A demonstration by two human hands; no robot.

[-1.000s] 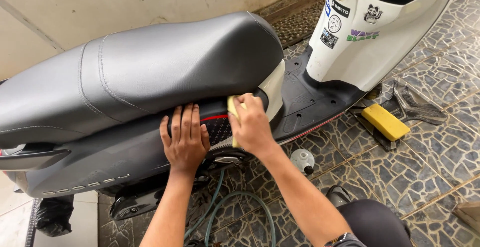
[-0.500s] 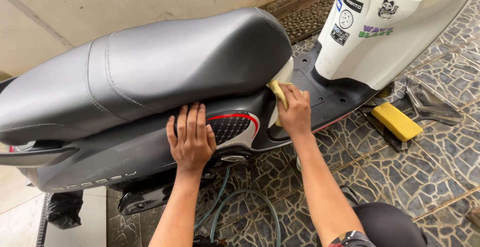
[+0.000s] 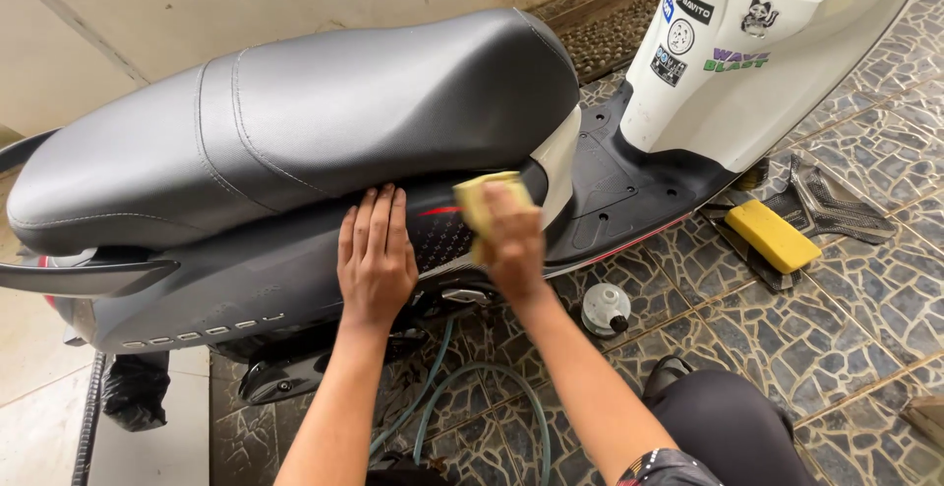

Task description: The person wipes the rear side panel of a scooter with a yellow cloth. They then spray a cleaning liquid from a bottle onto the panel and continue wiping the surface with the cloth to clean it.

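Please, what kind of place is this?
Probably a home yard or porch used for washing: a scooter stands on a stone-pattern tile floor, with a hose and spare yellow sponge nearby.

My right hand (image 3: 511,240) blurred, covering most of the yellow sponge (image 3: 479,198), scooter (image 3: 295,132) front cut off at top edge, green hose (image 3: 482,402) running out below.

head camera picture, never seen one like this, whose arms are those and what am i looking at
The camera sits on a person's head and looks down, so the two bare arms are that person's own. In front of them stands a scooter with a grey seat, parked on a stone-patterned floor. The left hand lies flat and open on the dark side panel. The right hand presses a yellow sponge against that panel under the seat. On the floor lie a yellow block, a green hose and a small round bottle.
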